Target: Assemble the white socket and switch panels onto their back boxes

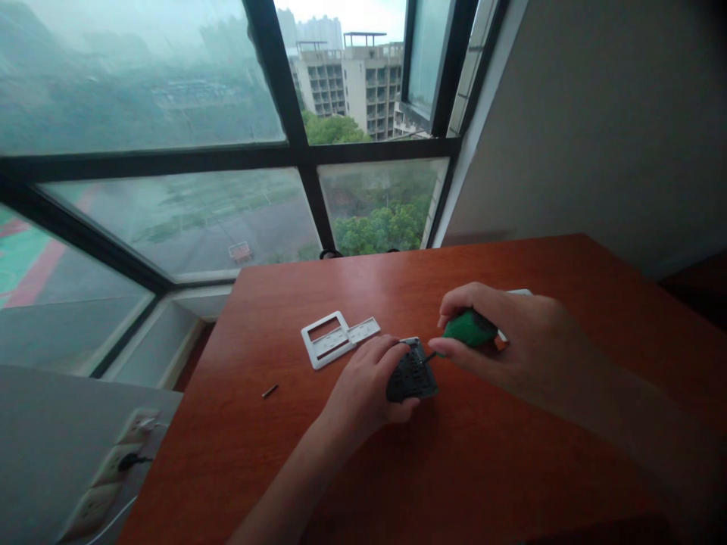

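My left hand (372, 382) is closed round the left side of a dark grey socket module (410, 377), its back with small holes turned up and tilted toward me. In my right hand (511, 325) is a screwdriver with a green and black handle (470, 328), gripped between thumb and fingers. The screwdriver's thin shaft points left and down, and its tip meets the module's right part; whether it sits in a screw is too small to tell. Left of the module lie a white frame (310, 350) and white strip pieces (363, 330) on the table.
A small metal rod or screw (270, 391) lies on the reddish-brown table (238, 454) at the left. Something white (519, 292) shows partly behind my right hand. Wall sockets (113, 462) with plugged cables are beyond the table's left edge; a window (227, 151) stands behind it.
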Tool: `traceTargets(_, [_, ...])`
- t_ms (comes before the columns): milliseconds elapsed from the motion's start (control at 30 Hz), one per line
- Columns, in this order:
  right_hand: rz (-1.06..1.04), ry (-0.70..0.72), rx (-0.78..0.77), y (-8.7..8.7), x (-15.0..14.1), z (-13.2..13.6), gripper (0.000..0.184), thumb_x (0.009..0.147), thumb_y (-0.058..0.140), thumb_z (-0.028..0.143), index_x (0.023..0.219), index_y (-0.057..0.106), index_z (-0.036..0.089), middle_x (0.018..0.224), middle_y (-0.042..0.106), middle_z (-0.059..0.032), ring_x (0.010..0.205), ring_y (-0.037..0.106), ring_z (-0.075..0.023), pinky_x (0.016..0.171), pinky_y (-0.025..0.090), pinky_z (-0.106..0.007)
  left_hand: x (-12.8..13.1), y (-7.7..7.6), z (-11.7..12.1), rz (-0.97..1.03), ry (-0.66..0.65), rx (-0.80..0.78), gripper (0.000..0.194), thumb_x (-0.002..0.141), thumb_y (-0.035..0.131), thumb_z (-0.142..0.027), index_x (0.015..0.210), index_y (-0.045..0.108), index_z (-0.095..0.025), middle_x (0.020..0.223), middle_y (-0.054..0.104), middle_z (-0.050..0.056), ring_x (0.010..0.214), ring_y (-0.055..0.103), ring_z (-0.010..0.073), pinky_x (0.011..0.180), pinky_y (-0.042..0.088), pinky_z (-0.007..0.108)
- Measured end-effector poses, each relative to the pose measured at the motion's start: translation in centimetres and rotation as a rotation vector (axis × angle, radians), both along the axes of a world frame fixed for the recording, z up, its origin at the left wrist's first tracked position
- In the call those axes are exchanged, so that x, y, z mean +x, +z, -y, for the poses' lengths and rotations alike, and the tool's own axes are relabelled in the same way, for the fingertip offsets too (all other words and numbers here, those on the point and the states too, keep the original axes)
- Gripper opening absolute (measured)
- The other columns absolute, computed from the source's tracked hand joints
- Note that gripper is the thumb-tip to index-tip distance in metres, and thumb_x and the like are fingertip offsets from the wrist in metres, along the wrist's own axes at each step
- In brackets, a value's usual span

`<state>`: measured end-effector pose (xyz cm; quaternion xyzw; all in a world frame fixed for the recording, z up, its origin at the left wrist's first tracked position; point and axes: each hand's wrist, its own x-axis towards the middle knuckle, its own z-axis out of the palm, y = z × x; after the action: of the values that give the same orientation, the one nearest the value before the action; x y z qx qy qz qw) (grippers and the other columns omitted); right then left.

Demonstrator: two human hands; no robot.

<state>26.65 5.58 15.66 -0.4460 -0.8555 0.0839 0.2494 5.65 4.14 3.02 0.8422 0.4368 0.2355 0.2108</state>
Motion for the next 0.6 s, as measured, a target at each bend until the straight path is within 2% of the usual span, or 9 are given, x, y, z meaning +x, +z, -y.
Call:
traceTargets(333, [-0.027, -0.027, -0.041, 0.2, -0.2, -0.5, 0.016, 0.085, 0.063, 0.033, 0.089, 0.052, 0.022, 0.076, 0.064, 0.0018, 0.064, 0.058, -0.0130, 0.059, 0.040, -0.024, -0.2, -0.5, 0.3, 0.002, 0.001, 0.038, 0.071, 0.062, 0.079, -0.024, 0.127, 0.050, -0.018, 0.135, 0.052, 0.014, 0.124, 0.049, 0.0327, 0.106, 0.041, 0.048])
traceTargets(500, [0.004, 0.015, -0.152, 0.9, 0.1, -0.1, 0.019, 0.081, 0.059, 0.019, 0.099, 0.052, 0.022, 0.080, 0.064, 0.0021, 0.063, 0.057, -0.0120, 0.057, 0.039, -0.023, -0.6, -0.7, 0.5, -0.021, 0.009, 0.009, 0.070, 0.068, 0.080, -0.033, 0.129, 0.049, -0.020, 0.140, 0.048, 0.014, 0.128, 0.047, 0.0326, 0.108, 0.040, 0.049])
traceTargets(600, [0.040, 0.009, -0.150, 1.2, 0.3, -0.1, 0.015, 0.083, 0.059, 0.025, 0.096, 0.054, 0.022, 0.077, 0.063, 0.0023, 0.063, 0.058, -0.0129, 0.056, 0.039, -0.024, -0.9, -0.9, 0.5, 0.004, 0.012, -0.017, 0.072, 0.067, 0.082, -0.033, 0.130, 0.048, -0.022, 0.142, 0.047, 0.013, 0.129, 0.046, 0.0324, 0.107, 0.040, 0.049])
